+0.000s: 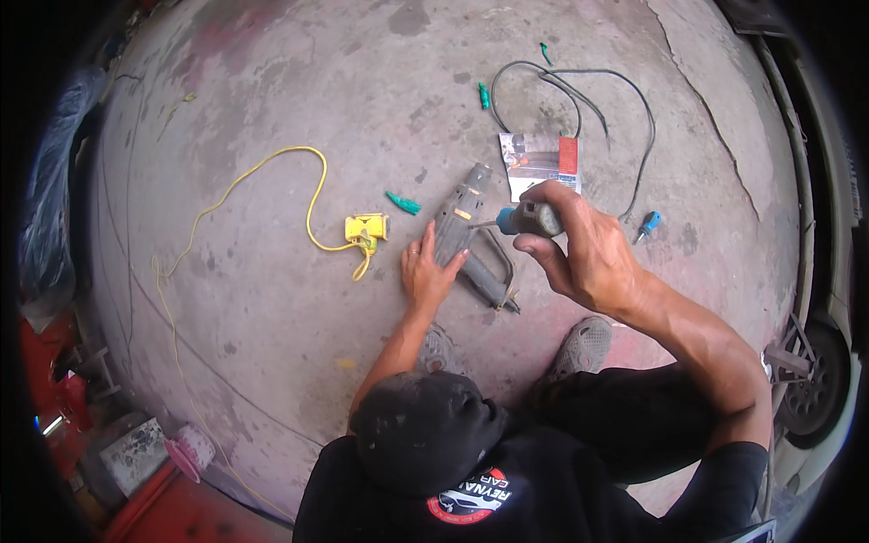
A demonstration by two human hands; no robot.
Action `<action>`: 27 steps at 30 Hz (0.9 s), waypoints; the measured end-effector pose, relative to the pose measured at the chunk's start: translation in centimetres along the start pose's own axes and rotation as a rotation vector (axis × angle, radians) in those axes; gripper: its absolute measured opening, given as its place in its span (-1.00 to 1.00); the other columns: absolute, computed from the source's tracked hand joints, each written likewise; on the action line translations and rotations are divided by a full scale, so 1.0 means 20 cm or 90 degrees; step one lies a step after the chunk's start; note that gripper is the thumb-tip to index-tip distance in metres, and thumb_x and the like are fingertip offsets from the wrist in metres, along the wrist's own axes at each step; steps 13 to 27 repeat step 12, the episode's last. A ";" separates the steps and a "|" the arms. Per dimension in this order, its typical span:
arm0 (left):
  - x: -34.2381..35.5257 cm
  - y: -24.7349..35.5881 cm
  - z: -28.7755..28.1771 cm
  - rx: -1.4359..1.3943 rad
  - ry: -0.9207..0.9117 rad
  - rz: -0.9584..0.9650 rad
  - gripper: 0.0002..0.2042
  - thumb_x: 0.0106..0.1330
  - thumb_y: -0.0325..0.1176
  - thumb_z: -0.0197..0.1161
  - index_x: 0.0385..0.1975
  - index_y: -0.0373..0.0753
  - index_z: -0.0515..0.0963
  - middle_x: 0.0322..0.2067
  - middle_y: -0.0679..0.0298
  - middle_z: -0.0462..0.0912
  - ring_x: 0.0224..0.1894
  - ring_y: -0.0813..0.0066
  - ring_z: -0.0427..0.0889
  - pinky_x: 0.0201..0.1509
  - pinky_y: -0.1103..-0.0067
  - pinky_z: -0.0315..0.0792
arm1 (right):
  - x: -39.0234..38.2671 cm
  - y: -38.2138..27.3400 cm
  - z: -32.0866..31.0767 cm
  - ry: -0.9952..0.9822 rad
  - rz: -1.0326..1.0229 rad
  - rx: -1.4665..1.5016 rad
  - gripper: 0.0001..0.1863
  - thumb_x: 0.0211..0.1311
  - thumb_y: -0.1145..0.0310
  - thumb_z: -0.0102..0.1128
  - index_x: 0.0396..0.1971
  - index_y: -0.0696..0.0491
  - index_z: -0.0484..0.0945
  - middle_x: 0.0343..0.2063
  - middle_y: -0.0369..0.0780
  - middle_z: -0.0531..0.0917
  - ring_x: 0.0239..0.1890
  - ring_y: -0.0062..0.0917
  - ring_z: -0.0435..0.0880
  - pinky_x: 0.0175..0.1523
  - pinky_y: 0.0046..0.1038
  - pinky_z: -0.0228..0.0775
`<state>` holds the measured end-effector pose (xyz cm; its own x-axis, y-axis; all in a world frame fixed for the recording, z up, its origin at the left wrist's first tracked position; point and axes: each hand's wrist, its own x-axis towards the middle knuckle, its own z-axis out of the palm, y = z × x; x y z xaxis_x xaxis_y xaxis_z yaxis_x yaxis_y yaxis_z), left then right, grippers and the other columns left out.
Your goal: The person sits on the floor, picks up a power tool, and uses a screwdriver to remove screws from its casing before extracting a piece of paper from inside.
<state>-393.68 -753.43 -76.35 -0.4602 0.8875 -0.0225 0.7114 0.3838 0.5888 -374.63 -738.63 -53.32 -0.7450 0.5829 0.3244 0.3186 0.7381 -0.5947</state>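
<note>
A grey heat gun [455,235] lies slantwise on the concrete floor, its nozzle pointing away and its handle toward me. My left hand [428,274] grips it across the body, with fingers on one side and the thumb on the other. In my right hand [593,249] is a screwdriver [529,219] with a blue and dark handle, held nearly level between thumb and fingers. Its shaft points left and the tip meets the side of the gun's body. Whether the tip sits in a screw is too small to tell.
A yellow outlet box [366,228] with a yellow cord lies left. Green scraps [404,203] are scattered about. Beyond the gun are a printed packet [541,165] and a looped black cable [647,109]. A small blue screwdriver [649,224] lies right. My shoes [582,346] are close by.
</note>
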 end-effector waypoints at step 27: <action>-0.01 -0.02 0.03 0.007 0.009 -0.023 -0.19 0.02 0.09 0.49 0.31 -0.08 0.40 -0.06 0.04 0.57 -0.01 0.03 0.49 0.12 0.25 0.37 | -0.07 0.04 -0.01 0.038 -0.021 0.005 -0.49 0.18 0.34 0.40 0.01 0.24 0.37 -0.25 -0.07 0.61 -0.32 -0.26 0.67 -0.26 -0.36 0.54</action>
